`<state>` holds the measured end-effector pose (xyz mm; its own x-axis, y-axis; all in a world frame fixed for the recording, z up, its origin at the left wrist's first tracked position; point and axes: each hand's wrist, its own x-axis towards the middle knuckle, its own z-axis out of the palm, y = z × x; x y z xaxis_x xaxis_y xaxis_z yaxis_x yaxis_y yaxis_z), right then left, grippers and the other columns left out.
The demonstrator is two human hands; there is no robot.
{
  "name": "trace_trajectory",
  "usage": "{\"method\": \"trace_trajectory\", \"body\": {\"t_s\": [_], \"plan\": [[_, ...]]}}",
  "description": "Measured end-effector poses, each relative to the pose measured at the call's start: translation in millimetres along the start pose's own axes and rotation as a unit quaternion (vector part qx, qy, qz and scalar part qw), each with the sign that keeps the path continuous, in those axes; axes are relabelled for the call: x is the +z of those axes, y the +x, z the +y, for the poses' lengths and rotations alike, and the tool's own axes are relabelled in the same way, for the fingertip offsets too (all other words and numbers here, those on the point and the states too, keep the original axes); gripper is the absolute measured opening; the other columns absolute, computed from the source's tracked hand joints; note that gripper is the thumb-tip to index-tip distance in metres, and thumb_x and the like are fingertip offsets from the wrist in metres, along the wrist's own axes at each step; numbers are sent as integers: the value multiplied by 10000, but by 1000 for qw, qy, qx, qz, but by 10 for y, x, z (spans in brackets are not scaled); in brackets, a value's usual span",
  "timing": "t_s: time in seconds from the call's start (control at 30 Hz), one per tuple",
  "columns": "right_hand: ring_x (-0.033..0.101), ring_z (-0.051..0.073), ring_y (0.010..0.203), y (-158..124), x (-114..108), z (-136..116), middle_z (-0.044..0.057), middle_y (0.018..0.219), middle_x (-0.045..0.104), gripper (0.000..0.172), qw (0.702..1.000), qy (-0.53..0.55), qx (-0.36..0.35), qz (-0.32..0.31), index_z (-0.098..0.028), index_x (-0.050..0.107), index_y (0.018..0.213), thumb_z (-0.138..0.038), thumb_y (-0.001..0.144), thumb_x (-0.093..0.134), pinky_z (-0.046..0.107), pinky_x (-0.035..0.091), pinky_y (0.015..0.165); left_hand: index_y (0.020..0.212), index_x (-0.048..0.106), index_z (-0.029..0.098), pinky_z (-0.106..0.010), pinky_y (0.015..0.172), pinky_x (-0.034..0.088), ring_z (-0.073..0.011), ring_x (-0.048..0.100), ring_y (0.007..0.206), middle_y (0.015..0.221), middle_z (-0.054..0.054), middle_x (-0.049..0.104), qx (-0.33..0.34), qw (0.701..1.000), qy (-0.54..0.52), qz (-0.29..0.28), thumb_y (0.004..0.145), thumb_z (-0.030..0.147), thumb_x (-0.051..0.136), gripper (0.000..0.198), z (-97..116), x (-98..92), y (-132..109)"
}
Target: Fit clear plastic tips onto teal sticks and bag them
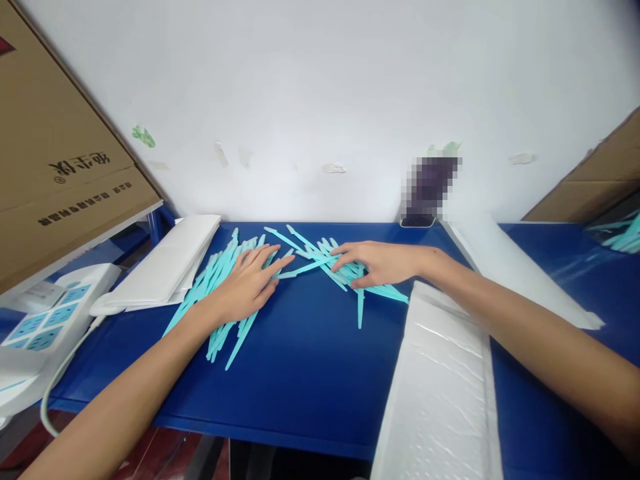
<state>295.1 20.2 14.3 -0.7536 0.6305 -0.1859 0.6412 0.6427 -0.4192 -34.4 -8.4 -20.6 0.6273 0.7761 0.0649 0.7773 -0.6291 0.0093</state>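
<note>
Many thin turquoise sticks with pale tips lie in two piles on the blue table (300,360). My left hand (250,283) rests over the left pile (213,273), palm down, its fingers spread and nothing gripped. Over the right pile (360,303) is my right hand (373,263), fingers apart and slightly bent, touching or just above the sticks. Some of the sticks are hidden beneath both hands. A few sticks cross the space between the hands.
Left are white packets (160,267), a power strip (60,320) with a cable, and a cardboard box (65,133). A white padded envelope (440,393) overhangs the front edge. Behind stand a phone (427,190) and wall; right, another white packet (525,273) and bagged sticks (625,233).
</note>
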Motion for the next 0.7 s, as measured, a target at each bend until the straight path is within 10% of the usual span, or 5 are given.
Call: {"method": "trace_trajectory", "body": {"t_s": [0.27,0.43,0.7], "plan": [[663,329,1136,-279,-193,-105,162,1437,610,638,984,-72,91,138,-193,549,1449,-625,997,427,473,545,893,1596,391,291,-637,1211,289,-383,288,1540,1666,-132,327,-8,1000,-15,24,1055,585,374,615,-29,-172,93],[669,420,1079,-482,234,-320,241,1221,701,873,948,-202,211,129,-88,571,1404,-793,949,329,543,520,876,1517,525,354,-672,1190,275,-409,290,1543,1676,-115,339,45,997,67,20,1039,603,431,547,3,-164,437],[623,335,1126,-476,635,-204,187,1282,650,404,941,-204,197,186,-122,641,1267,-341,1026,401,491,503,952,1345,691,281,-587,1116,405,-356,583,1322,1473,-121,608,126,980,130,79,1068,228,388,414,303,43,841]]}}
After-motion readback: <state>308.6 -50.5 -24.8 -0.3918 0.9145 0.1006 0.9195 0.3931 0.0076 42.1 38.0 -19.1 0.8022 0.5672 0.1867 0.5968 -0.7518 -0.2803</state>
